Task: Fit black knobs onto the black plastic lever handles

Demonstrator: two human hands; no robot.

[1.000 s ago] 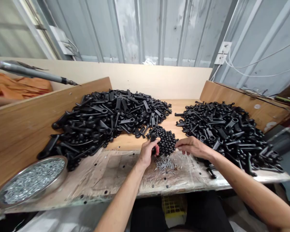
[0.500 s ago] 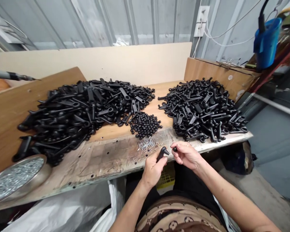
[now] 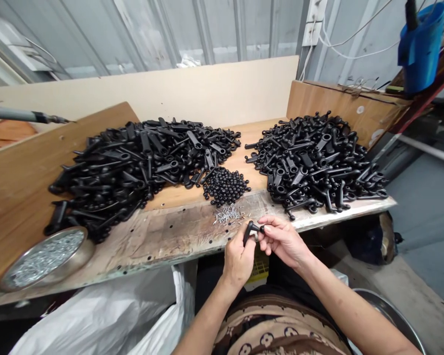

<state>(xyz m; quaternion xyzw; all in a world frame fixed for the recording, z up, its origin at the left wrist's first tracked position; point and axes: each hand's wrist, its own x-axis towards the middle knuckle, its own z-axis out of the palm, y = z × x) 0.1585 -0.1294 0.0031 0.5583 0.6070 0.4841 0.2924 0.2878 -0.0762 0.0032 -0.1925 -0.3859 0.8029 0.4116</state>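
black crank handle [image 3: 247, 231], held in your left hand [image 3: 240, 256], sloped down into the palm; its stem [image 3: 256, 228] pointed rightward to the ball [image 3: 262, 229] pinched by your right hand [image 3: 283, 240], at the near edge of the bench [image 3: 185, 224].

Brown garment [image 3: 281, 320] with flower motifs

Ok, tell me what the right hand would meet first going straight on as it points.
The black handle in the left hand: the right hand points leftward at its narrow end and looks almost or quite touching, though depth is hard to judge.
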